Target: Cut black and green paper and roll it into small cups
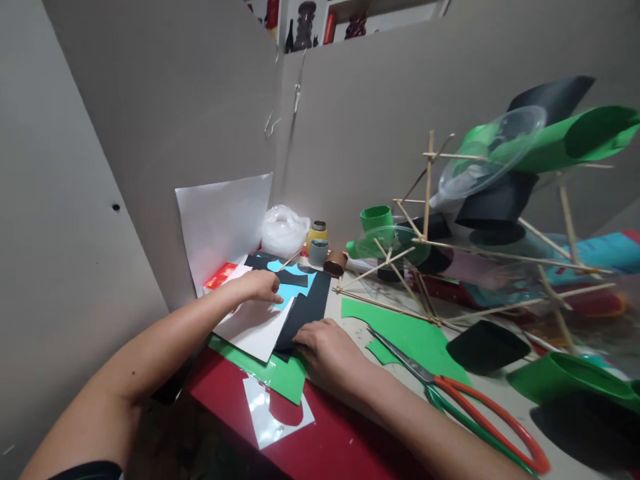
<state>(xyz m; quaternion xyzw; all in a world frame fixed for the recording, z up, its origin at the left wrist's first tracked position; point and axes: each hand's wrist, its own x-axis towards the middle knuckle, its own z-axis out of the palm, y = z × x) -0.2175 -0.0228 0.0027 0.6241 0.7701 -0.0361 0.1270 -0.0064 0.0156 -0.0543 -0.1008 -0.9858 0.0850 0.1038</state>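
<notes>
My left hand [263,287] reaches over a pile of paper, its fingers curled down above the white sheet [257,330] and beside light blue cut paper [290,290]; what its fingertips hold, if anything, is hidden. On the near edge of the black paper [313,300] rests my right hand [325,343], its fingers bent; whether they grip the paper cannot be made out. Green paper [287,377] sticks out from under the pile. Right of my right hand, scissors with orange and green handles [430,380] lie slightly open across another green sheet [415,333].
A stick frame [425,240] with green and black paper tubes and clear plastic lids fills the right side. Behind the pile are a white plastic bag [285,230], a yellow jar [317,232] and a brown roll [335,263]. A cut white sheet [257,407] lies at the red front edge.
</notes>
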